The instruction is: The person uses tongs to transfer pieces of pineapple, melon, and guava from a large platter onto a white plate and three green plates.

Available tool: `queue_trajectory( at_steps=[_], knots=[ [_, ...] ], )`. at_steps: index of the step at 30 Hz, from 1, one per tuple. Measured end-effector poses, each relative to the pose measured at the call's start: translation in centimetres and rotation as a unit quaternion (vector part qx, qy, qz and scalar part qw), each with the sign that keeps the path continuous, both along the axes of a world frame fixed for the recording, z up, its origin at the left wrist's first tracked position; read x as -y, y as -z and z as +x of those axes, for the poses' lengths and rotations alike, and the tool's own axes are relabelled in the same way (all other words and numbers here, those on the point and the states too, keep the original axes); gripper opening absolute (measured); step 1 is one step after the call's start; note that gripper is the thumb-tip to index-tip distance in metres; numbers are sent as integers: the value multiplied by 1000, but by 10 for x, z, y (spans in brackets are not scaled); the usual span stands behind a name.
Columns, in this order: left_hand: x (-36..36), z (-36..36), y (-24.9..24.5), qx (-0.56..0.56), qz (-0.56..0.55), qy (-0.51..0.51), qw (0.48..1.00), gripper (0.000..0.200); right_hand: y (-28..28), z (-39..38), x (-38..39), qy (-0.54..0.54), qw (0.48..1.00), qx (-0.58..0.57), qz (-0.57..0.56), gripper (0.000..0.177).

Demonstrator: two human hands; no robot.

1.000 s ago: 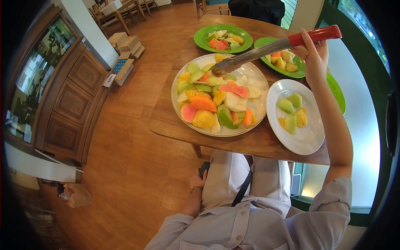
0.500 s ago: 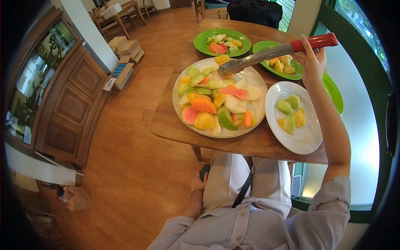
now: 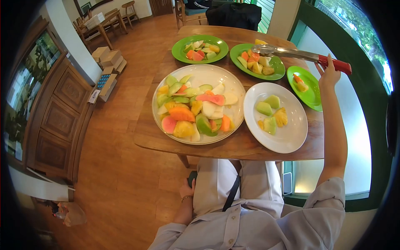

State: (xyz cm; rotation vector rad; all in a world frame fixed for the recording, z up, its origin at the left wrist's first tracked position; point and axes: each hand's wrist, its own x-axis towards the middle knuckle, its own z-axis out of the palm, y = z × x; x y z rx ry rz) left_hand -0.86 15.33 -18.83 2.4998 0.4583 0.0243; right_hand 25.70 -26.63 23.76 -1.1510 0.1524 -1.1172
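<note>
My right hand (image 3: pixel 329 76) is closed round the red handle of metal tongs (image 3: pixel 293 53). The tongs' tips are over the rear edge of the middle green plate (image 3: pixel 280 66), with a yellow fruit piece (image 3: pixel 261 42) at them. That plate holds orange and yellow chunks. Low at my left side, my left hand (image 3: pixel 186 190) is curled at a dark green rounded thing (image 3: pixel 192 178), whose kind I cannot make out. A large round platter (image 3: pixel 227 80) bears mixed cut fruit. Beside it, a white oval plate (image 3: pixel 287 139) has a few green and yellow pieces.
Another green plate with fruit (image 3: pixel 177 54) stands at the back left, and a third green plate (image 3: pixel 313 99) with a few pieces at the right. The wooden table (image 3: pixel 154 139) ends just before my lap. Cardboard boxes (image 3: pixel 110 58) sit on the floor by a pillar.
My right hand has carried the tongs and the yellow piece from above the large platter back and right, over the middle green plate. The view has shifted, and my left hand stays low.
</note>
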Motion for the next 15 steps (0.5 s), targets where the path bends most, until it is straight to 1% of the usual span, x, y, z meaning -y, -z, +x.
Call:
queue_trajectory(
  at_steps=[1, 3, 4, 7, 8, 10, 11, 14, 15],
  knots=[
    [0, 0, -2, 4, 3, -2, 1000, 49, 2, 0, 7, 3, 1000, 2, -1, 34],
    [1, 0, -7, -10, -1, -1, 1000, 49, 4, 0, 18, 74, 997, -15, -14, 36],
    [2, 1, -9, -26, -4, -2, 1000, 49, 5, -1, 23, 76, 997, -17, -28, 41],
    [2, 1, -8, -45, -8, -8, 999, 49, 4, -1, 30, 102, 994, -9, -33, 45],
    [2, 0, -6, -44, -7, -7, 999, 49, 3, -1, 31, 104, 994, -8, -31, 45],
    [1, 1, -4, -23, 10, -6, 1000, 48, 0, 0, 30, 100, 992, -17, -73, 48],
    [1, 1, -3, -23, 11, -5, 1000, 48, 0, 1, 29, 101, 992, -17, -72, 48],
    [2, 1, -6, -27, 6, -6, 1000, 47, -4, 2, 21, 52, 989, -10, -139, 51],
    [1, 1, -4, -12, 3, 0, 1000, 47, -6, 1, 18, 52, 989, -10, -138, 51]
  ],
)
